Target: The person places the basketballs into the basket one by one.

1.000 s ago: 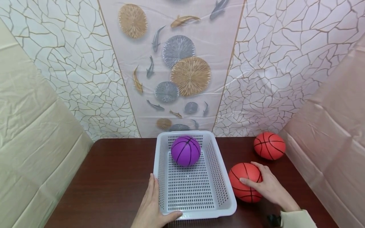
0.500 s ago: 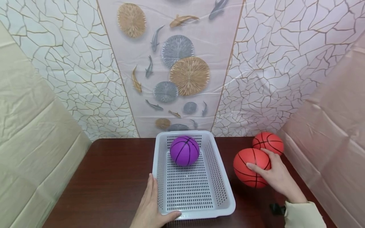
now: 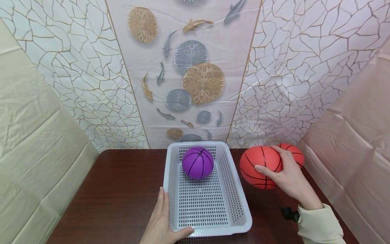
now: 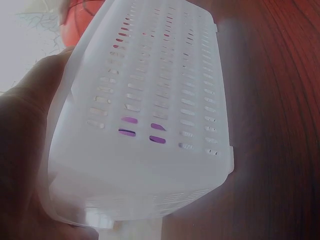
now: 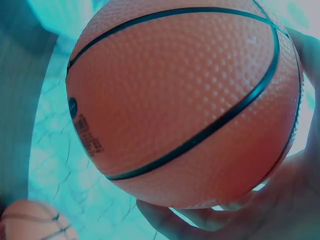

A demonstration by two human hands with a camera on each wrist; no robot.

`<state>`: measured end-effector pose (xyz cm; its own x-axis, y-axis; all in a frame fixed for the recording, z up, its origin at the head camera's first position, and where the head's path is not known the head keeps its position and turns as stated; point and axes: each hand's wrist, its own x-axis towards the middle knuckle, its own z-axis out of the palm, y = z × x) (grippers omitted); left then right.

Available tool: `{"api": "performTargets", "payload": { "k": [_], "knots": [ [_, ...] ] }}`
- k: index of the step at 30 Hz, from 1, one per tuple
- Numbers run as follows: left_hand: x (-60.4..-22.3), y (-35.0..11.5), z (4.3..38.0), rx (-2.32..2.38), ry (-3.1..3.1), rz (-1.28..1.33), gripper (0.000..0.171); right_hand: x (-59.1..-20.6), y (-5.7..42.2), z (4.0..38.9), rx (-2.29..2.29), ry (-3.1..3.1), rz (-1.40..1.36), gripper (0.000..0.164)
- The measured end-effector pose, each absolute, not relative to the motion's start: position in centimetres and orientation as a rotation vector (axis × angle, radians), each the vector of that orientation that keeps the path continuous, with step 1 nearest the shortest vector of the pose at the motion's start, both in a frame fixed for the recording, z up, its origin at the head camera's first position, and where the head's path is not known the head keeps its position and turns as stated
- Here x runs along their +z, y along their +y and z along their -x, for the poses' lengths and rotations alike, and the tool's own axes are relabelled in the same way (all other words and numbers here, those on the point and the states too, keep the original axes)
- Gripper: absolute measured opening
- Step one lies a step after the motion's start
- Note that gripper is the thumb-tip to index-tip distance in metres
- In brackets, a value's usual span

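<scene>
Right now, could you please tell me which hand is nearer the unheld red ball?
Right: the right hand partly covers the unheld red ball in the head view. The left hand is farther away, at the near-left corner of the basket.

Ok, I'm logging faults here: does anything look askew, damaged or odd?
Among the things, nothing: the white basket sits upright on the table, purple ball inside; the right hand grips one red ball, the other red ball sits behind, partly hidden. Only the right wrist picture looks odd, tinted blue-green unlike the head view.
</scene>
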<state>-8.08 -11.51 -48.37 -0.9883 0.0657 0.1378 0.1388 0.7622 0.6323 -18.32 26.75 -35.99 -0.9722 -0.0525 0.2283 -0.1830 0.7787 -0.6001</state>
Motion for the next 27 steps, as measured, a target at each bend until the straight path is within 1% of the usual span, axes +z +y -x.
{"api": "performTargets", "payload": {
  "k": [3,10,17,27],
  "knots": [
    [-48.4,-11.5,8.1,-1.029,-2.845,0.169,0.142,-35.7,25.2,18.3,0.987,-2.766,-0.236,0.094],
    [-48.4,-11.6,8.1,-1.015,-2.836,0.179,0.141,-35.8,21.2,18.5,1.062,-2.740,-0.434,0.086],
    [-48.3,-11.5,8.1,-1.028,-2.840,0.170,0.140,-36.3,17.5,18.2,0.935,-2.829,-0.660,0.095],
    [-48.2,-11.5,8.2,-1.031,-2.852,0.152,0.140,-36.8,15.1,18.5,0.848,-2.922,-0.778,0.096]
  ]
}}
